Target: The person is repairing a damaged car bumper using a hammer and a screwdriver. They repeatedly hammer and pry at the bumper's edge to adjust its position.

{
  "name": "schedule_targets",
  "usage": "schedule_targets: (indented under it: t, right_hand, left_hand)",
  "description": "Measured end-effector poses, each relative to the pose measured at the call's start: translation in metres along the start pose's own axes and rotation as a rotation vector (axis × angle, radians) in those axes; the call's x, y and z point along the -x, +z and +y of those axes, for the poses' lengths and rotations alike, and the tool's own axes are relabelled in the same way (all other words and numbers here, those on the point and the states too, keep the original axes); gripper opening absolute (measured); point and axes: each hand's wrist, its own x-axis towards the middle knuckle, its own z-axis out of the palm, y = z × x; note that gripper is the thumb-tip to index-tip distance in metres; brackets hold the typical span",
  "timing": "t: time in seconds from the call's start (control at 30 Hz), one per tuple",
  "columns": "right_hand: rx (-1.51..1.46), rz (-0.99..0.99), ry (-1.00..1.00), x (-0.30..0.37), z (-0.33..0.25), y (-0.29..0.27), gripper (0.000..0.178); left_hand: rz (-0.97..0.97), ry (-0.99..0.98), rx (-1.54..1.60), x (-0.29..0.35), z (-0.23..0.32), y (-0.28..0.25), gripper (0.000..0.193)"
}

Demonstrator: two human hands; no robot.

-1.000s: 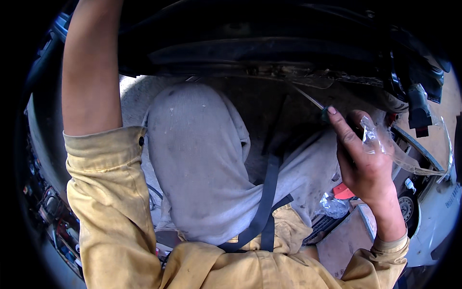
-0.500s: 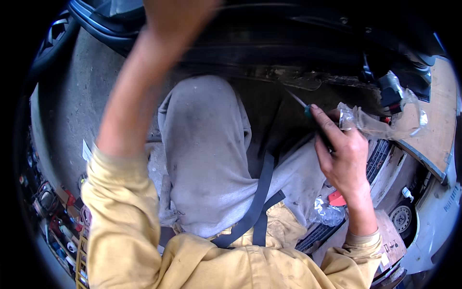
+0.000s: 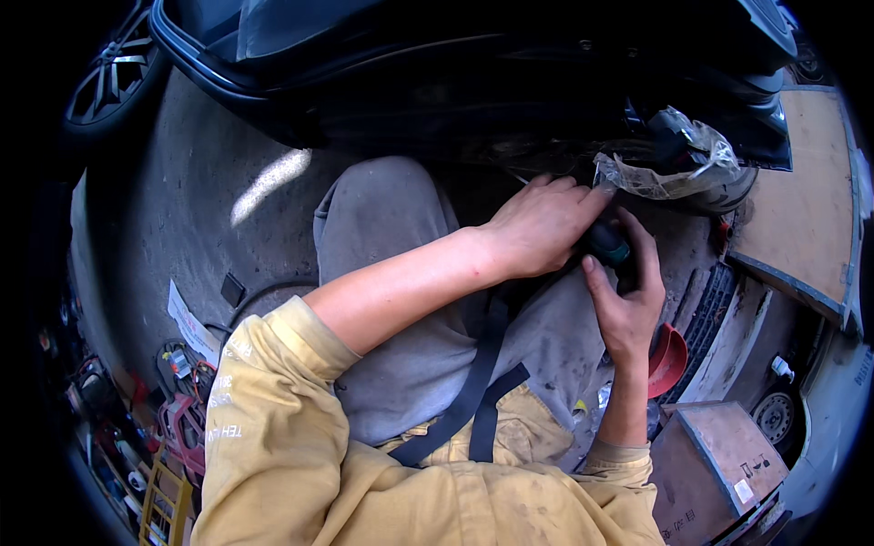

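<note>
Screwdriver (image 3: 608, 242) sits loosely gripped in the right hand (image 3: 633, 308); the left hand's (image 3: 539, 227) hold I can't tell. Dangling plastic (image 3: 669, 185) could snag, causing a slip.

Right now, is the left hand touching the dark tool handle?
Cannot tell. In the head view, the left hand lies beside the dark tool handle, but deep shadow hides any contact or gap.
</note>
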Motion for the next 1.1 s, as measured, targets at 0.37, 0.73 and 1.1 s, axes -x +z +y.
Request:
schedule_targets:
  t: [0.37,0.73,1.1]
  right_hand:
    - [-0.153,0.463,0.916,0.197,0.241,-0.03,0.027]
    - [0.305,0.171,0.843,0.23,0.294,0.041,0.045]
    - [0.366,0.041,0.795,0.209,0.31,0.053,0.045]
  left_hand:
    - [0.179,0.063,-0.098,-0.016,-0.005,0.023,0.033]
    - [0.352,0.019,-0.127,-0.02,0.0,0.027,0.035]
    - [0.431,0.009,-0.072,-0.02,0.0,0.018,0.044]
